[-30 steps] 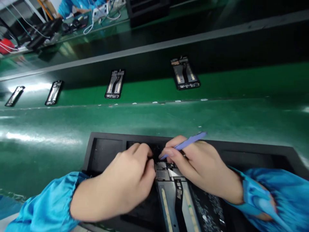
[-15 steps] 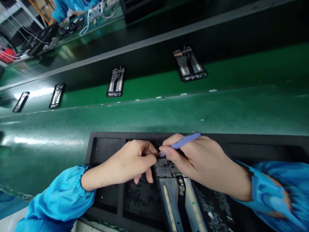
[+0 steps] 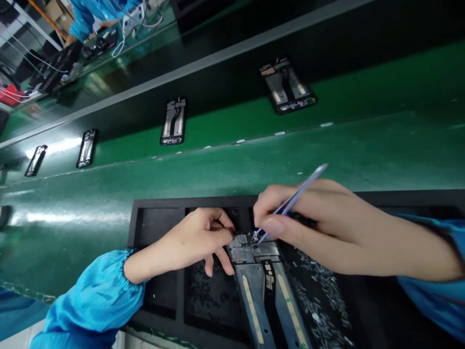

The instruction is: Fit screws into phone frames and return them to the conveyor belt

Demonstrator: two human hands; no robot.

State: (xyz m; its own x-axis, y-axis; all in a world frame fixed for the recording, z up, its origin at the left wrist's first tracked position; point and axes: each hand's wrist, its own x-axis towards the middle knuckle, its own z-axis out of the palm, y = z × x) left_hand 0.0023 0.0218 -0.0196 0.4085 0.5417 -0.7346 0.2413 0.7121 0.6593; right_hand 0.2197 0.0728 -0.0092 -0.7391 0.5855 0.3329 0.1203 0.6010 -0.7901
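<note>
An opened phone (image 3: pixel 271 291) lies tilted over the black compartment tray, its metal inner plate, dark flex cable and circuit board showing. My left hand (image 3: pixel 196 242) pinches its top left corner between thumb and forefinger, the other fingers curling below. In my right hand (image 3: pixel 316 223) is a pair of purple-blue tweezers (image 3: pixel 296 196), held like a pen. Their two tips stand slightly apart at the upper board of the phone, close to a small connector. Whether anything tiny sits between the tips, I cannot tell.
The black tray (image 3: pixel 156 202) has several compartments; small dark pieces (image 3: pixel 207 293) lie left of the phone, small silvery parts (image 3: pixel 323 291) right. Beyond, several opened phones (image 3: pixel 288 87) rest along the green strip. A co-worker's blue sleeve (image 3: pixel 82 22), cables and equipment appear at the upper left.
My right hand has shifted up and right, and the tweezers now stand steeper, with both prongs showing farther right on the board. My left hand stays at the corner. The view has shifted slightly.
</note>
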